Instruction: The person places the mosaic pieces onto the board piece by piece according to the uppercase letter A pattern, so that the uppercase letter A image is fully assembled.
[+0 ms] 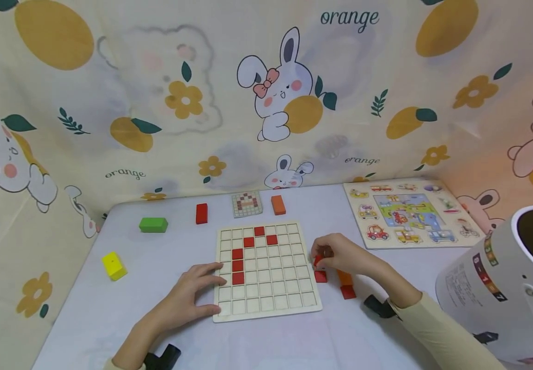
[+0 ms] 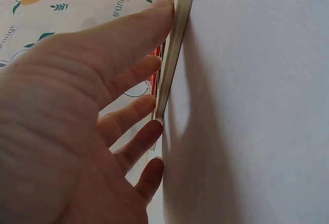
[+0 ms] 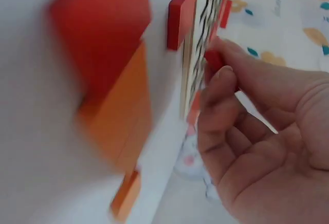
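A pale wooden grid board [image 1: 275, 303] lies in the middle of the table, with several red squares [image 1: 238, 265] set in its cells. My left hand [image 1: 185, 293] rests at the board's left edge, thumb and fingertips touching it, fingers nearly straight. Beyond the right edge, my right hand [image 1: 345, 253] pinches a small red block [image 3: 213, 58] between thumb and fingers. Just below that hand another red block [image 1: 320, 277] lies beside the board. Close by, an orange block [image 1: 344, 277] and a red block [image 1: 348, 292] sit together; in the right wrist view they are blurred.
A small pattern card [image 1: 247, 204] stands behind the board between a red block [image 1: 202, 213] and an orange block [image 1: 278, 205]. Green [image 1: 153, 225] and yellow [image 1: 114, 266] blocks lie left. A picture puzzle [image 1: 359, 216] is at back right; a large white bucket [image 1: 479, 288] stands right of my forearm.
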A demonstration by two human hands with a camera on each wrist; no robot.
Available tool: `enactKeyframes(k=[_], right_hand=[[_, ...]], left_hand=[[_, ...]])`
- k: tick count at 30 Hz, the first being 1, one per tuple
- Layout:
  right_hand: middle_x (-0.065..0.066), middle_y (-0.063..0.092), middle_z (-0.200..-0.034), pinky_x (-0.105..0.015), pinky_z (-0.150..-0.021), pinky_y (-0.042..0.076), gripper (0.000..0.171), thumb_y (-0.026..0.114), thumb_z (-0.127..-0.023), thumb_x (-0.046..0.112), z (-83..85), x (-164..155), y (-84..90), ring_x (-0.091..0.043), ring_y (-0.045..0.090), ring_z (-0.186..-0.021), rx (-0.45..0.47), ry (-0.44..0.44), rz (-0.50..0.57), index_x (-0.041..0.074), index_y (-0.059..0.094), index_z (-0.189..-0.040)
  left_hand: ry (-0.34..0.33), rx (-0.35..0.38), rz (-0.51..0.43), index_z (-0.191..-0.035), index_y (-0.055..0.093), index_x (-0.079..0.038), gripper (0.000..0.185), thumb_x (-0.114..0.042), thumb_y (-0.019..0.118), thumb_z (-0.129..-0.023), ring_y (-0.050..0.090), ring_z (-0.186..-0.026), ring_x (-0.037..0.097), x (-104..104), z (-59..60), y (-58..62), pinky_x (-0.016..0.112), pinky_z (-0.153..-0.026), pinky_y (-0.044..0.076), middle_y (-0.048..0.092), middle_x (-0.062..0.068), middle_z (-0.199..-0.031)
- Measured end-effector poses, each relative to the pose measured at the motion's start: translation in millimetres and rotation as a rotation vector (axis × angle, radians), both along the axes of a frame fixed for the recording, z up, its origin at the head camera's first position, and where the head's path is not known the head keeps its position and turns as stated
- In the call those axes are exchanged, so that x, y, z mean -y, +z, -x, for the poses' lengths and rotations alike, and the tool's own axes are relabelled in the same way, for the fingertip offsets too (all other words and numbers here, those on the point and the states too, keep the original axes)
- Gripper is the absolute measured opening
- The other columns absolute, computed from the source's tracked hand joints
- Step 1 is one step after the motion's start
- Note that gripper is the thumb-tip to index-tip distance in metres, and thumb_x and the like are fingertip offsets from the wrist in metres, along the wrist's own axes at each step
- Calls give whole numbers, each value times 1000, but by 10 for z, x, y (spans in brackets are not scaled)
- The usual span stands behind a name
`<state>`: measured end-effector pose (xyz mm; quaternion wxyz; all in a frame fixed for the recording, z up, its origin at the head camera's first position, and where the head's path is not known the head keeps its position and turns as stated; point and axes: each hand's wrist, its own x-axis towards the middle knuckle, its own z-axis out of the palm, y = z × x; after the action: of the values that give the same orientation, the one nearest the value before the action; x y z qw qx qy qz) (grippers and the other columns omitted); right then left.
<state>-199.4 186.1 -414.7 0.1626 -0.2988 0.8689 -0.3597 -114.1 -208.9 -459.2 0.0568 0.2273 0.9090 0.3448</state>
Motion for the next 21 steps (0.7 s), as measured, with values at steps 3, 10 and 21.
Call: enactKeyframes(k=[3, 10, 21], right_hand=[[-3, 66, -88, -25, -67, 47, 13, 69, -88, -5, 116, 210, -18, -15, 54, -75, 7, 19, 35, 3, 71, -99], [-5, 63, -88, -26, -69, 48, 17, 67, -88, -9, 369, 611, -7, -17, 53, -76, -7, 27, 70, 0, 70, -103], [-5, 57, -77, -25, -65, 45, 13, 68, -85, -11, 501, 655, -45, -16, 51, -74, 42, 39, 35, 0, 71, -92]], left_hand=[[2, -6, 9, -120, 69, -26, 47, -36, 85, -77, 38, -138, 29, 13, -4, 1, 64, -107, 31, 46, 1, -151], [-2, -8, 2, -121, 68, -26, 48, -35, 85, -77, 37, -138, 29, 25, -5, 0, 63, -107, 32, 45, 1, -152], [0, -9, -1, -120, 69, -26, 47, -38, 85, -77, 38, -138, 29, 10, 12, -24, 64, -107, 32, 46, 0, -151]])
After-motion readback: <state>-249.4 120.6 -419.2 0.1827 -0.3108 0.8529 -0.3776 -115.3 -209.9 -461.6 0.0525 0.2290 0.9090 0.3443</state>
